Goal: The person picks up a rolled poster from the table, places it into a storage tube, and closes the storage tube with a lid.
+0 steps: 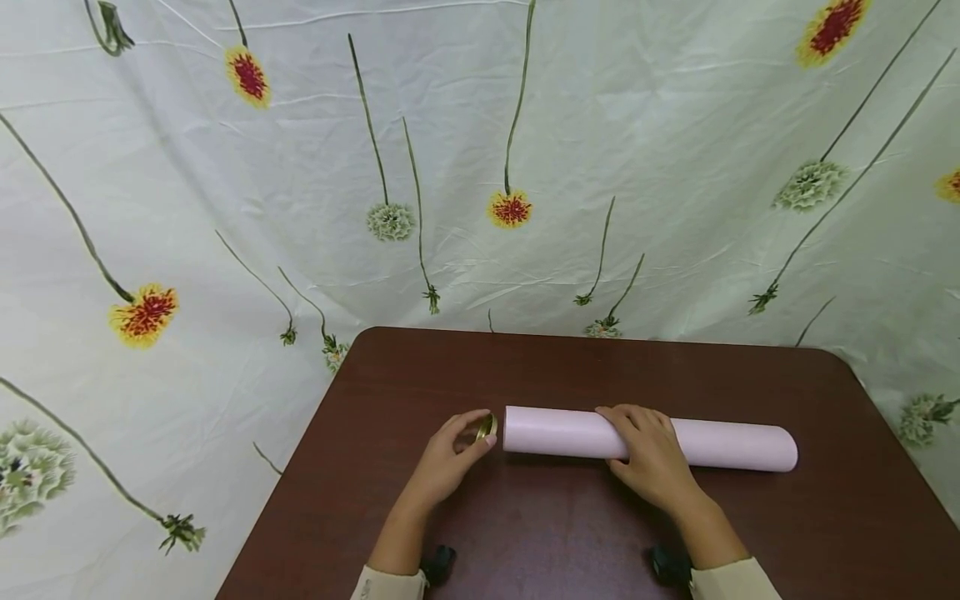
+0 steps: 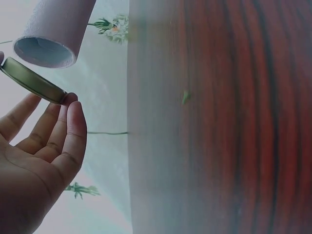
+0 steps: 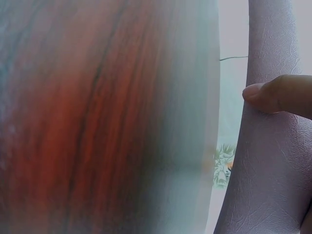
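A pale pink tube (image 1: 735, 445) lies lengthwise across the table, and its left end shows a hollow opening in the left wrist view. My right hand (image 1: 655, 454) grips it near the middle, thumb on the near side and fingers over the top. The thumb (image 3: 278, 95) presses on the textured surface in the right wrist view. Just left of the open end, my left hand (image 1: 444, 462) pinches a round gold lid (image 2: 34, 82) by its edges between thumb and fingers. The lid stands on edge, facing the tube's opening with a small gap between.
The dark reddish-brown table (image 1: 555, 533) has rounded far corners. Behind it hangs a white cloth (image 1: 675, 125) printed with flowers. Dark wrist-worn devices (image 1: 438, 564) sit by both cuffs.
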`<state>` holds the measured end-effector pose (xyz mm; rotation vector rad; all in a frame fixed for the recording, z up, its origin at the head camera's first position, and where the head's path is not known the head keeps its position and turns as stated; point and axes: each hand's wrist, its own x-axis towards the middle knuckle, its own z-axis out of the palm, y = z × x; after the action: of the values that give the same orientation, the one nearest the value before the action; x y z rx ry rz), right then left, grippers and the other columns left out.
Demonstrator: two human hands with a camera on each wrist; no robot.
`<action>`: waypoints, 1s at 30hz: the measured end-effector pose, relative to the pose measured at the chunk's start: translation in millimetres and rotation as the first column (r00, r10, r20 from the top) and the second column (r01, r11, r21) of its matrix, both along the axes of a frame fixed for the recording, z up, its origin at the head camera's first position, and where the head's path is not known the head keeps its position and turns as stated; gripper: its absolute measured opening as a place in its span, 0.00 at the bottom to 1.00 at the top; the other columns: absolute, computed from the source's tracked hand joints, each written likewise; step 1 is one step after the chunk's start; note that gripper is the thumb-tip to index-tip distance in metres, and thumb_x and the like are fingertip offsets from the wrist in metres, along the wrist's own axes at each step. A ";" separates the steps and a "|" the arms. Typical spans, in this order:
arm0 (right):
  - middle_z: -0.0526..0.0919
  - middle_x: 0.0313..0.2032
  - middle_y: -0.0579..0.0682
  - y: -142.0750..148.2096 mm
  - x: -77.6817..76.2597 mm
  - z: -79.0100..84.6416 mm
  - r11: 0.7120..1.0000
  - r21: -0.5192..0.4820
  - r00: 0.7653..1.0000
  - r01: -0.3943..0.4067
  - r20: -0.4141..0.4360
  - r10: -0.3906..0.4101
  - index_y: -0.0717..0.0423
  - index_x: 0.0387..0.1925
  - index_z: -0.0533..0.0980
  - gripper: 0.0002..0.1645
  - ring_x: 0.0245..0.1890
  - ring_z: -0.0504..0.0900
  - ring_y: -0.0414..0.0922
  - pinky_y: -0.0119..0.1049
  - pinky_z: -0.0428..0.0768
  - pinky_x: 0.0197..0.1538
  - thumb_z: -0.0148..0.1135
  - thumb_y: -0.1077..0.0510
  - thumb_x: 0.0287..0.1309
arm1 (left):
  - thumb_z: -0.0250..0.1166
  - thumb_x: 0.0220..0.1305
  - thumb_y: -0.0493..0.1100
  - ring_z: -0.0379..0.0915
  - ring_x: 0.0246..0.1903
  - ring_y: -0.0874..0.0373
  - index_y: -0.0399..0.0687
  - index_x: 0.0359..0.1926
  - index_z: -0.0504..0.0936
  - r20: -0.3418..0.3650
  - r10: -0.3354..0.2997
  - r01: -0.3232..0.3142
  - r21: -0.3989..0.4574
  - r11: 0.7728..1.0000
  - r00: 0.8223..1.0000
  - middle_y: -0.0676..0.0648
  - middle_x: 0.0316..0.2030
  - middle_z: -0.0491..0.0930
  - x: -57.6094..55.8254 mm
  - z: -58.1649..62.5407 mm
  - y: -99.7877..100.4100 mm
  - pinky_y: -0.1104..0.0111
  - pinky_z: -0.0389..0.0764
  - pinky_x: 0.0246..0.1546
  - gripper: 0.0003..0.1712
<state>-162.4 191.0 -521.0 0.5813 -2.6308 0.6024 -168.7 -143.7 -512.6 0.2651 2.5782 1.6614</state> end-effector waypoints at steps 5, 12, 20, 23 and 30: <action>0.80 0.51 0.53 -1.4 1.1 -0.3 1.000 -0.010 1.000 -0.006 -0.008 0.006 0.48 0.64 0.75 0.51 0.55 0.77 0.58 0.57 0.67 0.61 0.85 0.63 0.31 | 0.68 0.67 0.52 0.77 0.56 0.52 0.55 0.64 0.78 0.003 0.011 -0.012 0.031 0.999 1.000 0.49 0.56 0.80 -0.7 -0.3 3.8 0.69 0.79 0.46 0.27; 0.80 0.50 0.52 -2.8 2.6 0.1 1.000 -0.019 1.000 -0.012 -0.029 0.011 0.49 0.63 0.75 0.51 0.54 0.78 0.57 0.57 0.67 0.60 0.85 0.64 0.29 | 0.68 0.67 0.51 0.78 0.57 0.51 0.54 0.65 0.78 0.002 0.018 -0.018 0.064 0.998 1.000 0.48 0.56 0.80 -0.4 -0.1 7.7 0.67 0.79 0.48 0.26; 0.80 0.51 0.52 -3.9 3.7 -0.4 1.000 -0.025 1.000 -0.015 -0.012 0.015 0.47 0.64 0.74 0.52 0.55 0.77 0.56 0.55 0.66 0.62 0.85 0.63 0.30 | 0.68 0.67 0.52 0.78 0.55 0.54 0.60 0.64 0.78 0.026 0.023 -0.025 0.070 0.997 0.999 0.50 0.57 0.80 -1.7 -2.2 9.2 0.69 0.78 0.46 0.25; 0.80 0.51 0.51 -4.4 3.8 -0.6 0.999 -0.028 1.000 -0.016 -0.011 0.016 0.46 0.64 0.74 0.52 0.55 0.77 0.56 0.55 0.65 0.62 0.84 0.63 0.30 | 0.68 0.67 0.53 0.77 0.54 0.53 0.62 0.64 0.78 0.036 0.023 -0.026 0.066 0.998 0.999 0.49 0.57 0.79 -2.1 -3.7 10.3 0.68 0.79 0.46 0.26; 0.80 0.52 0.51 -5.6 4.0 -0.4 1.000 -0.027 1.000 -0.016 -0.006 0.015 0.46 0.64 0.74 0.52 0.55 0.77 0.56 0.55 0.65 0.62 0.85 0.63 0.30 | 0.65 0.68 0.60 0.76 0.56 0.52 0.60 0.67 0.75 0.050 0.001 -0.004 0.059 0.998 0.999 0.49 0.60 0.77 -1.2 -3.1 11.8 0.63 0.79 0.49 0.29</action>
<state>-158.4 185.4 -521.5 0.5949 -2.6104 0.6394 -169.8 -131.9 -515.6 0.2200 2.4978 1.7245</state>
